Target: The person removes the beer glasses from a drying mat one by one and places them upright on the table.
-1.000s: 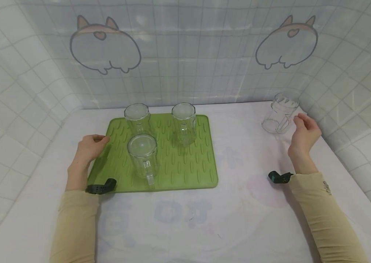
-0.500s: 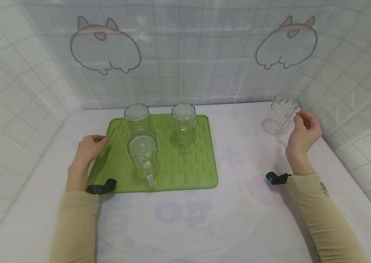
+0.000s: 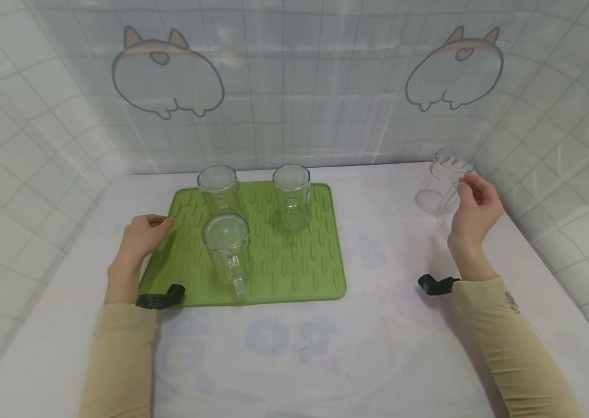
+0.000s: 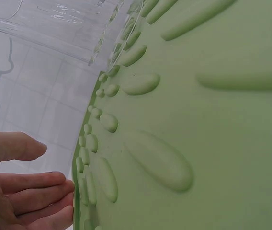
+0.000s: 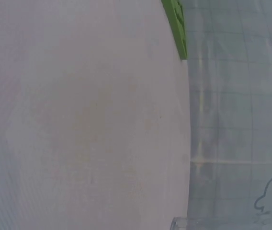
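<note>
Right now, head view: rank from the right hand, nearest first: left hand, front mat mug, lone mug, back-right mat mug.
1. Lone mug: right beside the right hand, contact unclear.
2. Back-right mug: on the mat, toward its far right.
3. Front mug: nearer the wearer, left of the mat's middle.
4. Left hand: at the mat's left edge.

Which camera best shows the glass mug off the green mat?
The head view, where nearly the whole glass mug shows, base to rim. The right wrist view seems to catch only a sliver at the picture's bottom; the left wrist view doesn't show it.
</note>
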A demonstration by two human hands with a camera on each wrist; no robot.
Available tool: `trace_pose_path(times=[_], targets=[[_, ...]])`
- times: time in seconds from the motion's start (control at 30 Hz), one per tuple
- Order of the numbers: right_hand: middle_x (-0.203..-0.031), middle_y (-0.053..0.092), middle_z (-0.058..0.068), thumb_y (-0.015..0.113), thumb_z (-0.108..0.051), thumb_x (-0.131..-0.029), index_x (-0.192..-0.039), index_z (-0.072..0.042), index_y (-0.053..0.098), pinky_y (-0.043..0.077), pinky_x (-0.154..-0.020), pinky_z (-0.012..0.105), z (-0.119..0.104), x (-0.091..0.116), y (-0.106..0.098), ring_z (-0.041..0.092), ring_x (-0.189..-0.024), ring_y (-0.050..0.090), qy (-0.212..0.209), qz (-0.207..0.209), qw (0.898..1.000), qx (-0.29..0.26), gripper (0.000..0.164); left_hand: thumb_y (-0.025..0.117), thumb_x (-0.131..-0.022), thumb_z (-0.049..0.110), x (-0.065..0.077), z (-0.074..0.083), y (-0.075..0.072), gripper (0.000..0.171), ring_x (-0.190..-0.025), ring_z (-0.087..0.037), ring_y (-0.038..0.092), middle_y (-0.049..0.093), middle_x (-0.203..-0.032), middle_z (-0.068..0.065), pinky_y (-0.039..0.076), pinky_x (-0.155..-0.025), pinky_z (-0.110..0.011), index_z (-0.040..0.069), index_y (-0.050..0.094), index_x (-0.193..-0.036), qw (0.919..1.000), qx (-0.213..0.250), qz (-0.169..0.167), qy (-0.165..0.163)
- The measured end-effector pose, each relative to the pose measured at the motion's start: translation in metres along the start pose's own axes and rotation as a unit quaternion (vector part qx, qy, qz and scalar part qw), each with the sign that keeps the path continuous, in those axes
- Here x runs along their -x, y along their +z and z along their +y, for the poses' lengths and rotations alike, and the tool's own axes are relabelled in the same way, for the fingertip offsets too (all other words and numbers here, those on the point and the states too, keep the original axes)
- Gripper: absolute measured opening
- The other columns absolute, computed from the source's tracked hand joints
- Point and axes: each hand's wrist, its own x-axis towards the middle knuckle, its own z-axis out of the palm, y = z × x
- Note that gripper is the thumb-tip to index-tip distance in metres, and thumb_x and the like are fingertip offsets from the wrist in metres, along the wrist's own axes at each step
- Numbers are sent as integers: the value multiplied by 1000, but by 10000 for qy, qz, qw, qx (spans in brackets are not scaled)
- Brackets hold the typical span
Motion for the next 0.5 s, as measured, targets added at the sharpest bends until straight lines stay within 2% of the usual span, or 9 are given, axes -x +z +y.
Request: trace_pose_path(times=[0.17, 0.5], targets=[[-93, 68, 1, 65, -1, -92, -103, -1, 74, 47, -85, 22, -1, 6, 4, 12, -89, 59, -38, -228, 9997, -11, 14, 34, -104, 46, 0, 0, 0, 70, -128, -53, 45, 44, -143, -37, 42, -104, -62, -12, 43, -142, 10000, -14, 12, -40], [-94, 69, 0, 69, -3, -91, -105, -2, 74, 48, -83, 20, -6, 20, 11, 10, -89, 61, 234, -736, 9969, 153, 15, 34, -105, 46, -1, -1, 1, 69, -128, -53, 45, 45, -142, -37, 43, -103, -62, -12, 45, -141, 10000, -64, 52, -5]])
